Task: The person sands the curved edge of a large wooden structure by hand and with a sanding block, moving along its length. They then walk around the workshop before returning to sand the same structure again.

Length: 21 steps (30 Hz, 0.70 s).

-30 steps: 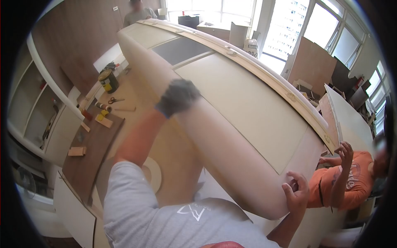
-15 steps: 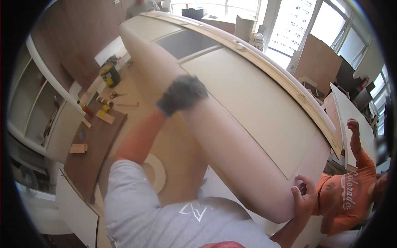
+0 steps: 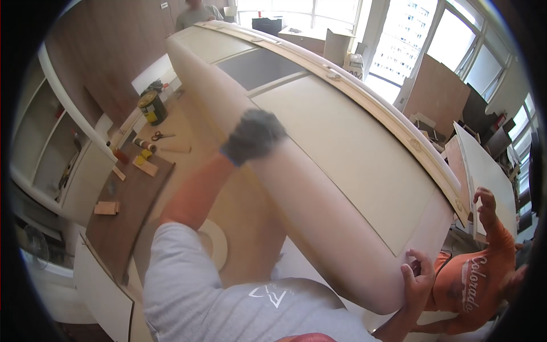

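A long pale wooden furniture piece [image 3: 342,216] with a rounded edge stretches diagonally in front of me. Its top bears flat cream panels [image 3: 347,154] and a dark grey rectangle [image 3: 259,68]. My left hand [image 3: 254,134], in a dark grey glove, is pressed on the rounded edge. Motion smears its fingers, and whether something lies under the palm is hidden. Bare, my right hand [image 3: 419,275] curls around the near right end of the piece, thumb and bent fingers against it.
Scissors [image 3: 162,136], a can [image 3: 151,108], yellow tape [image 3: 146,154] and wood blocks [image 3: 107,208] lie on the left. A co-worker in an orange shirt [image 3: 476,279] stands close at right with one hand [image 3: 485,200] raised. Another person [image 3: 196,14] is at the far end.
The gloved left hand has shifted slightly along the rounded edge, still blurred. My right hand keeps its place on the end. The orange-shirted co-worker's raised hand is lower.
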Tool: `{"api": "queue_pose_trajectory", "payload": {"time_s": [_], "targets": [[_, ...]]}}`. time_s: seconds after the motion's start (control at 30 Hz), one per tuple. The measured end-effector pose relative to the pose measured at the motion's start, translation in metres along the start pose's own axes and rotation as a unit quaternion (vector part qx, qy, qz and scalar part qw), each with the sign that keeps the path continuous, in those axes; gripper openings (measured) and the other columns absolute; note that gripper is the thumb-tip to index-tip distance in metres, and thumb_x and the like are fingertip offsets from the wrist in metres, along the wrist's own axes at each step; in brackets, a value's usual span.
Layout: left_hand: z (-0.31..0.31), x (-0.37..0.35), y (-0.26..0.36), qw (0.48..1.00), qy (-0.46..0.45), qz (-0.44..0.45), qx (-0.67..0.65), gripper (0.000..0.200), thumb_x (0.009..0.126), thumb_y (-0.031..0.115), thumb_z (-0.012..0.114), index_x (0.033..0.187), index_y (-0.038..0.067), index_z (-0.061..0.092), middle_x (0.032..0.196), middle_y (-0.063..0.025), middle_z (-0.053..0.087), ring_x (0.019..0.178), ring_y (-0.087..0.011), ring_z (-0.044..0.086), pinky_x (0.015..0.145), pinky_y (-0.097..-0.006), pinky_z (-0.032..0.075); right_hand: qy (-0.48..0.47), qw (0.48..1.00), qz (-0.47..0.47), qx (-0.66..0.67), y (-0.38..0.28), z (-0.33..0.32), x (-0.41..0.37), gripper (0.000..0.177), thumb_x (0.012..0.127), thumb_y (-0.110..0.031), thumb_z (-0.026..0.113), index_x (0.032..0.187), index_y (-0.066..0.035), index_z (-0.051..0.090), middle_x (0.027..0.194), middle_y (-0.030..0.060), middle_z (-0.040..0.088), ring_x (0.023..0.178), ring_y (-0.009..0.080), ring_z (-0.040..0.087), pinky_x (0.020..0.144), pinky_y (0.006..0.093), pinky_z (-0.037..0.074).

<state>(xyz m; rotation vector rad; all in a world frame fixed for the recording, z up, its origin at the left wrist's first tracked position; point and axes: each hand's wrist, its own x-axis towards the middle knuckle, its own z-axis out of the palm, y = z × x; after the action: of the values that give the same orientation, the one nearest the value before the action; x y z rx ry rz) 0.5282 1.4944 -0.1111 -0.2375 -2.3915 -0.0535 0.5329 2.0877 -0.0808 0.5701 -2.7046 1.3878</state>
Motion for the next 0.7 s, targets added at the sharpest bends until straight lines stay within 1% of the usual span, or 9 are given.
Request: {"api": "queue_pose_trajectory", "payload": {"time_s": [0.03, 0.17, 0.2, 0.3, 0.43, 0.53, 0.57, 0.63, 0.7], "targets": [[-0.02, 0.007, 0.032, 0.998, -0.057, -0.032, 0.02, 0.017, 0.092, 0.018, 0.065, 0.098, 0.023, 0.081, 0.107, -0.0001, 0.079, 0.106, -0.0219, 0.073, 0.103, -0.0413, 0.054, 0.003, 1.0, -0.001, 0.011, 0.0, 0.001, 0.001, 0.043, 0.078, -0.008, 0.08, 0.121, -0.002, 0.073, 0.105, 0.0046, 0.07, 0.086, 0.016, 0.057, 0.081, 0.0303, 0.049], [-0.014, -0.006, -0.064, 0.982, -0.011, -0.141, -0.121, 0.019, 0.088, 0.003, 0.066, 0.091, 0.014, 0.082, 0.102, -0.0057, 0.081, 0.103, -0.0265, 0.074, 0.096, -0.0419, 0.059, 0.013, 1.0, -0.012, 0.012, 0.001, 0.003, -0.003, 0.042, 0.079, -0.009, 0.081, 0.119, -0.002, 0.073, 0.103, 0.0045, 0.069, 0.086, 0.0166, 0.057, 0.081, 0.0305, 0.049], [-0.018, -0.002, -0.071, 0.979, 0.041, -0.168, -0.107, 0.02, 0.084, -0.003, 0.066, 0.088, 0.009, 0.081, 0.097, -0.0068, 0.081, 0.098, -0.0286, 0.075, 0.091, -0.0418, 0.061, 0.009, 1.0, -0.009, 0.012, 0.001, 0.003, -0.004, 0.042, 0.079, -0.009, 0.081, 0.119, -0.002, 0.073, 0.104, 0.0045, 0.069, 0.086, 0.0167, 0.057, 0.082, 0.0306, 0.049], [-0.021, 0.007, -0.08, 0.974, 0.0, -0.217, -0.068, 0.02, 0.085, -0.002, 0.065, 0.088, 0.01, 0.081, 0.095, -0.0067, 0.08, 0.097, -0.0284, 0.074, 0.091, -0.042, 0.06, 0.007, 1.0, -0.001, 0.011, 0.0, 0.001, -0.004, 0.041, 0.079, -0.008, 0.081, 0.119, -0.002, 0.073, 0.105, 0.0045, 0.069, 0.087, 0.0169, 0.057, 0.082, 0.0308, 0.049], [-0.009, -0.001, -0.065, 0.989, 0.024, -0.144, -0.035, 0.019, 0.087, 0.001, 0.065, 0.086, 0.01, 0.081, 0.095, -0.0069, 0.08, 0.096, -0.0276, 0.074, 0.091, -0.0409, 0.06, 0.009, 1.0, 0.006, 0.022, 0.002, 0.003, -0.003, 0.042, 0.078, -0.006, 0.081, 0.119, -0.001, 0.073, 0.106, 0.0047, 0.068, 0.088, 0.0168, 0.058, 0.083, 0.0309, 0.049], [-0.013, -0.011, -0.08, 0.982, 0.031, -0.167, -0.082, 0.02, 0.088, 0.002, 0.065, 0.083, 0.012, 0.081, 0.095, -0.0074, 0.08, 0.095, -0.0271, 0.074, 0.092, -0.04, 0.059, 0.008, 1.0, 0.022, 0.021, 0.001, 0.003, -0.006, 0.042, 0.078, -0.005, 0.081, 0.119, -0.001, 0.073, 0.107, 0.0048, 0.068, 0.09, 0.0163, 0.058, 0.084, 0.0306, 0.049], [-0.012, -0.011, -0.09, 0.971, 0.054, -0.216, -0.085, 0.019, 0.089, 0.004, 0.066, 0.083, 0.013, 0.081, 0.094, -0.0073, 0.08, 0.095, -0.0292, 0.074, 0.092, -0.0409, 0.059, 0.013, 0.999, 0.024, 0.024, 0.0, 0.004, -0.004, 0.043, 0.078, -0.005, 0.081, 0.119, -0.001, 0.073, 0.108, 0.0049, 0.068, 0.09, 0.0162, 0.058, 0.084, 0.0305, 0.049], [-0.01, -0.001, -0.079, 0.981, -0.002, -0.186, 0.047, 0.013, 0.087, 0.014, 0.07, 0.085, 0.019, 0.082, 0.101, -0.0073, 0.08, 0.098, -0.0331, 0.074, 0.097, -0.0437, 0.057, -0.002, 1.0, 0.006, -0.003, 0.002, 0.0, -0.004, 0.043, 0.078, -0.005, 0.08, 0.12, -0.001, 0.072, 0.109, 0.0052, 0.069, 0.091, 0.0161, 0.059, 0.085, 0.0302, 0.049], [-0.003, -0.001, -0.048, 0.995, 0.029, -0.1, 0.007, 0.014, 0.086, 0.014, 0.07, 0.087, 0.02, 0.083, 0.099, -0.006, 0.08, 0.102, -0.0319, 0.074, 0.1, -0.0433, 0.057, 0.001, 1.0, -0.009, -0.008, 0.004, 0.002, 0.001, 0.043, 0.078, -0.005, 0.08, 0.121, -0.001, 0.072, 0.109, 0.0053, 0.07, 0.091, 0.016, 0.059, 0.084, 0.03, 0.049]]}}
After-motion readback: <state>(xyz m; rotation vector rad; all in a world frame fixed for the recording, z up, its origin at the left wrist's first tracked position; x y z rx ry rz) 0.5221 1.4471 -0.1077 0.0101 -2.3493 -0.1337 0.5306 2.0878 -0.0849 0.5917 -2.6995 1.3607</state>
